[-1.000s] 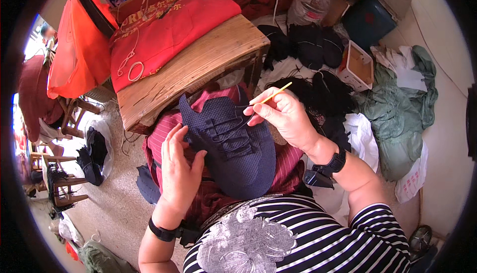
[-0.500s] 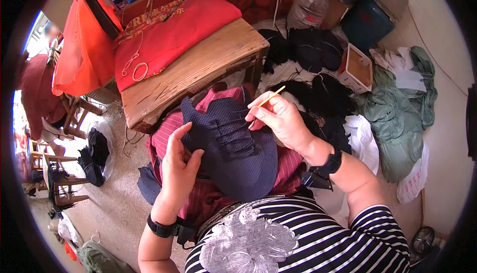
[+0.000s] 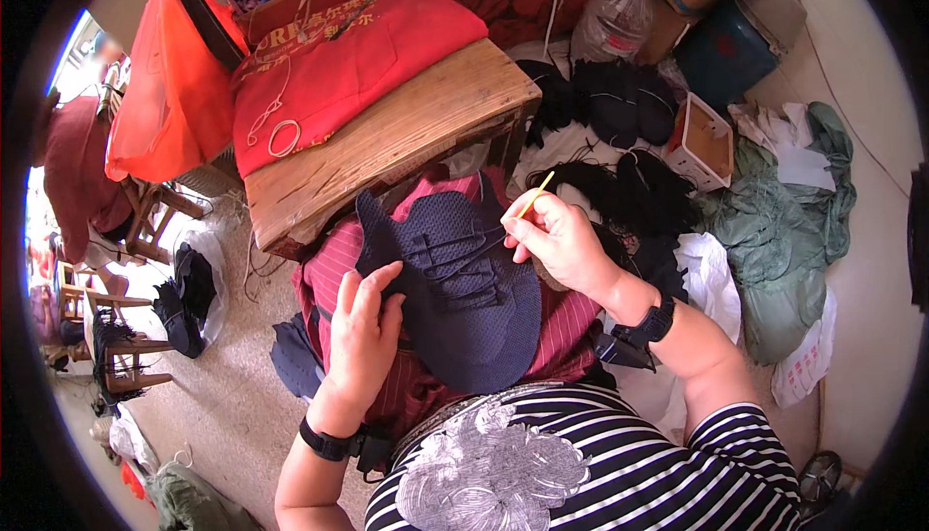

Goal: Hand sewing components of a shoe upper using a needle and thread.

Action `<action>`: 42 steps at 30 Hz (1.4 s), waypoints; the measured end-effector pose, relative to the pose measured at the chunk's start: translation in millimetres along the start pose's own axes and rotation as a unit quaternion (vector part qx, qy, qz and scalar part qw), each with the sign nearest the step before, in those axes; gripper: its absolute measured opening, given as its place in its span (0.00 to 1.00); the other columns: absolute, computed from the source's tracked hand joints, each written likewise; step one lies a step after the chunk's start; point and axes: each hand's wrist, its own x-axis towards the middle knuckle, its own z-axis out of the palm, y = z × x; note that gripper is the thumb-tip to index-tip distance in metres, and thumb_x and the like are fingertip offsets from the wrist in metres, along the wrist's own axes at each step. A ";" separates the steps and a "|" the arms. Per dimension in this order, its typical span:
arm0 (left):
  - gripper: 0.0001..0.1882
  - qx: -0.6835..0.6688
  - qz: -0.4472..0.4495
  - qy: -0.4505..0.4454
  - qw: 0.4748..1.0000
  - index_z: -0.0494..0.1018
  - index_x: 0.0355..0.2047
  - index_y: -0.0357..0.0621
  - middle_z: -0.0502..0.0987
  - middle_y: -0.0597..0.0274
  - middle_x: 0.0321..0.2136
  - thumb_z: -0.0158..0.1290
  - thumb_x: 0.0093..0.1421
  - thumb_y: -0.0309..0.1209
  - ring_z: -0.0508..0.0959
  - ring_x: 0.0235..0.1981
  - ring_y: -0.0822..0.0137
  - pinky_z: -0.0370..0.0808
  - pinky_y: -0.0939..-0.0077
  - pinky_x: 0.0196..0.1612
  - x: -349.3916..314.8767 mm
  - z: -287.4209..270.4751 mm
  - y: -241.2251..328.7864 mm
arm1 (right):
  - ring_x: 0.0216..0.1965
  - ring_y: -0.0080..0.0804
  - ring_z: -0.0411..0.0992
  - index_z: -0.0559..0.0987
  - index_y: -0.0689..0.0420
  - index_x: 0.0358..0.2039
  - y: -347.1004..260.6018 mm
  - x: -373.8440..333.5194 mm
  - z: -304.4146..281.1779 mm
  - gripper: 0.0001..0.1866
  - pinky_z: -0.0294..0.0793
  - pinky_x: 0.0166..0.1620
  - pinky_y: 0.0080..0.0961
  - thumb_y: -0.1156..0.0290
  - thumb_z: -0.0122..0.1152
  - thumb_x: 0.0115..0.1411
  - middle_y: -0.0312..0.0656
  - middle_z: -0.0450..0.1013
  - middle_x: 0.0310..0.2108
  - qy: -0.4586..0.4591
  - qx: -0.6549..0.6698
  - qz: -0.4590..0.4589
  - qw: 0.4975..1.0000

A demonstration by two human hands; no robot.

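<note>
A navy knitted shoe upper lies spread over my lap on a maroon striped cloth. Dark lace runs across its middle in several rows. My left hand grips the upper's left edge with bent fingers. Just off the upper's right edge, my right hand pinches a thin yellow stick-like tool, its upper end showing above the fingers. The tool's lower end is hidden by the hand. A dark strand of lace stretches from the upper toward the right fingertips.
Ahead stands a wooden table with a red cloth on it. Bundles of black uppers and laces lie on the floor at right, beside a white box and green sacking. Wooden stools stand at left.
My right hand has moved slightly right and down, away from the lacing, with the yellow tool more upright. The left fingers have closed in on the upper's edge.
</note>
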 end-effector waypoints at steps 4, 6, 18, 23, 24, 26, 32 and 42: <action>0.21 -0.001 0.029 0.019 0.999 0.74 0.52 0.43 0.66 0.51 0.36 0.57 0.57 0.17 0.72 0.34 0.53 0.74 0.66 0.37 -5.6 3.0 -4.6 | 0.26 0.19 0.75 0.76 0.61 0.39 -7.7 -1.0 0.6 0.05 0.77 0.30 0.18 0.73 0.57 0.67 0.37 0.75 0.29 -0.004 -0.004 0.007 1.000; 0.22 -0.003 0.039 0.023 0.999 0.74 0.52 0.43 0.66 0.51 0.38 0.58 0.57 0.17 0.72 0.35 0.53 0.74 0.66 0.37 -6.3 3.7 -5.6 | 0.25 0.18 0.74 0.76 0.61 0.40 -11.1 -1.0 1.1 0.05 0.76 0.30 0.18 0.74 0.57 0.68 0.37 0.75 0.29 0.002 0.002 0.009 1.000; 0.24 0.005 0.075 0.077 0.994 0.76 0.51 0.42 0.65 0.58 0.42 0.61 0.52 0.15 0.68 0.25 0.71 0.70 0.77 0.29 -9.1 6.2 -10.0 | 0.29 0.15 0.72 0.75 0.59 0.46 -20.3 -0.8 -0.2 0.07 0.74 0.33 0.13 0.72 0.55 0.70 0.34 0.73 0.31 -0.028 -0.044 0.052 0.997; 0.24 0.010 0.082 0.078 0.994 0.76 0.51 0.42 0.65 0.58 0.42 0.62 0.52 0.14 0.68 0.25 0.71 0.71 0.78 0.29 -9.4 6.6 -10.1 | 0.29 0.15 0.72 0.74 0.59 0.46 -21.9 -1.3 0.1 0.07 0.74 0.33 0.13 0.72 0.54 0.70 0.34 0.73 0.30 -0.028 -0.025 0.053 0.998; 0.24 0.010 0.083 0.077 0.994 0.76 0.51 0.42 0.65 0.58 0.42 0.62 0.52 0.14 0.68 0.25 0.71 0.71 0.78 0.29 -9.4 6.6 -9.7 | 0.29 0.15 0.72 0.74 0.59 0.46 -22.0 -1.7 -0.5 0.07 0.74 0.33 0.13 0.72 0.55 0.70 0.34 0.74 0.30 -0.028 -0.020 0.054 0.998; 0.25 0.010 0.084 0.076 0.993 0.75 0.51 0.42 0.65 0.58 0.42 0.62 0.52 0.14 0.69 0.25 0.71 0.71 0.78 0.29 -9.1 6.5 -9.6 | 0.29 0.15 0.72 0.74 0.59 0.46 -19.5 -2.5 0.1 0.07 0.75 0.33 0.13 0.72 0.54 0.70 0.34 0.74 0.31 -0.025 -0.014 0.045 0.999; 0.25 0.013 0.080 0.072 0.994 0.75 0.51 0.42 0.65 0.57 0.42 0.61 0.52 0.14 0.69 0.26 0.71 0.71 0.78 0.29 -9.9 6.4 -11.5 | 0.29 0.15 0.73 0.74 0.59 0.46 -22.5 -3.3 0.3 0.07 0.75 0.33 0.13 0.72 0.54 0.70 0.34 0.74 0.31 -0.024 -0.009 0.043 0.999; 0.24 -0.012 0.041 0.042 0.998 0.75 0.51 0.41 0.64 0.51 0.46 0.61 0.53 0.15 0.74 0.37 0.61 0.75 0.71 0.39 -13.2 1.9 -5.9 | 0.29 0.15 0.73 0.74 0.59 0.45 -23.1 -2.7 0.8 0.07 0.75 0.32 0.12 0.72 0.55 0.70 0.35 0.74 0.31 -0.020 -0.012 0.058 0.998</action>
